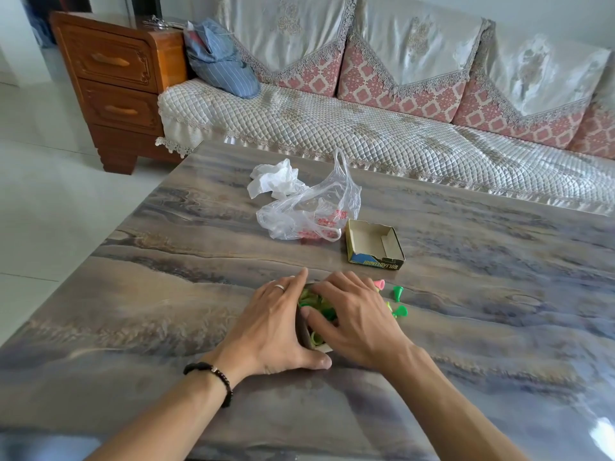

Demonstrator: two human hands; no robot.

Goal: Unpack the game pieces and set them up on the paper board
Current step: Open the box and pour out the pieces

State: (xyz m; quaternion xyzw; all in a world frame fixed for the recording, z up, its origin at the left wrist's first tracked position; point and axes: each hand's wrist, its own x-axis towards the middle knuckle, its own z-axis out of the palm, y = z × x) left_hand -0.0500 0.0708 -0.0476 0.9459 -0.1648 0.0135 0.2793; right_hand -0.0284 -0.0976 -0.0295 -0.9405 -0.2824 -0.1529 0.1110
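Observation:
A small box [304, 334] filled with green plastic game pieces [314, 302] sits on the marbled table [166, 311], mostly hidden between my hands. My left hand [273, 324] clasps its left side, thumb along the near edge. My right hand [352, 314] lies over the top of the box, fingers resting on the pieces inside. A pink piece [379, 283] and two green pieces [397, 291] [400, 311] lie loose on the table just right of my right hand. No paper board is in view.
An empty cardboard box lid [374, 245] lies open beyond my hands. A clear plastic bag [309, 211] and a crumpled white tissue [276, 181] lie further back. A sofa [399, 134] runs behind the table, a wooden drawer cabinet [113, 81] at the left.

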